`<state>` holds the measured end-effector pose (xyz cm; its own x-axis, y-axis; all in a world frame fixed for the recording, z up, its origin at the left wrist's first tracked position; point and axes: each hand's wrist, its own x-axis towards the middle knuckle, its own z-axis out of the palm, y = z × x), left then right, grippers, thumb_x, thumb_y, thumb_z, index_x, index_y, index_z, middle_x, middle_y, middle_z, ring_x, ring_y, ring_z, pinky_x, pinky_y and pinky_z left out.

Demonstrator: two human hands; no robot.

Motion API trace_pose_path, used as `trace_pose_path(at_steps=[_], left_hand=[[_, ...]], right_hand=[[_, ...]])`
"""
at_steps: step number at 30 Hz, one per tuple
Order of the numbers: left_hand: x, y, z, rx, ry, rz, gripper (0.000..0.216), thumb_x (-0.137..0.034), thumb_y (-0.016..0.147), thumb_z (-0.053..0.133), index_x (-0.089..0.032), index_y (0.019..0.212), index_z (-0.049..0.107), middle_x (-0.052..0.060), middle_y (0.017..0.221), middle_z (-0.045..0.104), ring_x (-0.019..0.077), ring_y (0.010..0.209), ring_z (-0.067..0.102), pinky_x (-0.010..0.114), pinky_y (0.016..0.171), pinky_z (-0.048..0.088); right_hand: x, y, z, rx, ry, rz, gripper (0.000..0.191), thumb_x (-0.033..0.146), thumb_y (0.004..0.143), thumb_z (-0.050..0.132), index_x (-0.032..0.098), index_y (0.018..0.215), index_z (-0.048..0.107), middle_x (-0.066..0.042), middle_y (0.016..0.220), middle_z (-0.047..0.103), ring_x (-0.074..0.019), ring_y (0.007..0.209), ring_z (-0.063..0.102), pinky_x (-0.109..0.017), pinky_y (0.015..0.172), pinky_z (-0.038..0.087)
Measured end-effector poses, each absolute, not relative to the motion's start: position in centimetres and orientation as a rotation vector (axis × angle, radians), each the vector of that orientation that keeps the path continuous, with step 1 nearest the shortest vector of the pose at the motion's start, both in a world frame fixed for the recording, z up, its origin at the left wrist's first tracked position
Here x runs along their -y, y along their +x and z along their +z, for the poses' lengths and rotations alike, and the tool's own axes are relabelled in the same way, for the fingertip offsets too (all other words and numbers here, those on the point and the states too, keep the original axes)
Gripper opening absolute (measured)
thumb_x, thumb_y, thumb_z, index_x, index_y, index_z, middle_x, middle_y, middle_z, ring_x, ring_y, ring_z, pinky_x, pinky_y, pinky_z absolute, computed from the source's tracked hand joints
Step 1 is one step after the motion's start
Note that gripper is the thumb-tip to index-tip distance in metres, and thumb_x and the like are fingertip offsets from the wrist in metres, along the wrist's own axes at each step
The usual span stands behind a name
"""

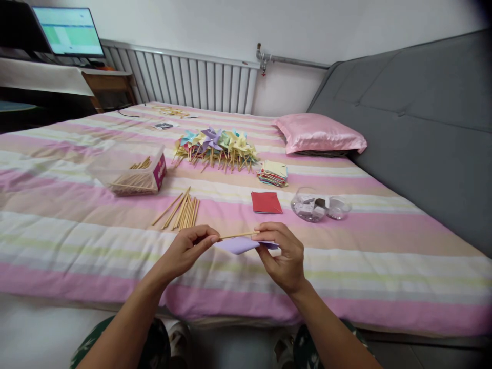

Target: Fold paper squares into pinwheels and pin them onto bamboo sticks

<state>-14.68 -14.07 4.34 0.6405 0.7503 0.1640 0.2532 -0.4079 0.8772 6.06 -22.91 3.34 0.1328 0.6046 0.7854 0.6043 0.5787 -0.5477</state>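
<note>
Between my hands, above the bed's front edge, a thin wooden stick [237, 235] lies nearly level. My left hand [194, 247] pinches its left end between thumb and fingers. At the other end, my right hand [282, 253] grips a purple paper pinwheel [239, 245] together with the stick; its fingers hide where the two meet. Just beyond my left hand lie several loose sticks [187, 211] on the striped bedspread [357, 246]. A stack of red paper squares [266, 202] sits beyond my right hand.
A clear plastic box [126, 171] holds more sticks at left. Behind are a pile of finished pinwheels [217, 146] and a stack of mixed-colour paper [272, 172]. An open clear container [309, 206] with small parts lies at right, below a pink pillow [319, 134].
</note>
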Motion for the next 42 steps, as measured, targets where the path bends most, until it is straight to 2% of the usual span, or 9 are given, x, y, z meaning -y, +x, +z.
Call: trace_pose_path(at_steps=[28, 42], left_hand=[[14.33, -14.63, 4.68, -0.775, 1.972, 0.713, 0.029, -0.038, 0.082, 0.05, -0.013, 0.071, 0.061, 0.001, 0.064, 0.055, 0.0119, 0.059, 0.047, 0.021, 0.053, 0.035], [14.32, -14.8, 4.51, -0.784, 1.97, 0.687, 0.033, -0.041, 0.084, 0.049, -0.012, 0.075, 0.063, 0.002, 0.065, 0.055, 0.0119, 0.059, 0.047, 0.022, 0.053, 0.035]], right_hand=[[22.93, 6.03, 3.33, 1.528, -1.059, -0.019, 0.018, 0.009, 0.074, 0.062, 0.023, 0.085, 0.065, -0.005, 0.087, 0.064, -0.0182, 0.084, 0.062, -0.033, 0.072, 0.05], [23.01, 5.99, 3.28, 1.525, -1.059, -0.004, 0.018, 0.009, 0.073, 0.063, 0.023, 0.084, 0.064, -0.005, 0.087, 0.065, -0.018, 0.083, 0.062, -0.032, 0.071, 0.052]])
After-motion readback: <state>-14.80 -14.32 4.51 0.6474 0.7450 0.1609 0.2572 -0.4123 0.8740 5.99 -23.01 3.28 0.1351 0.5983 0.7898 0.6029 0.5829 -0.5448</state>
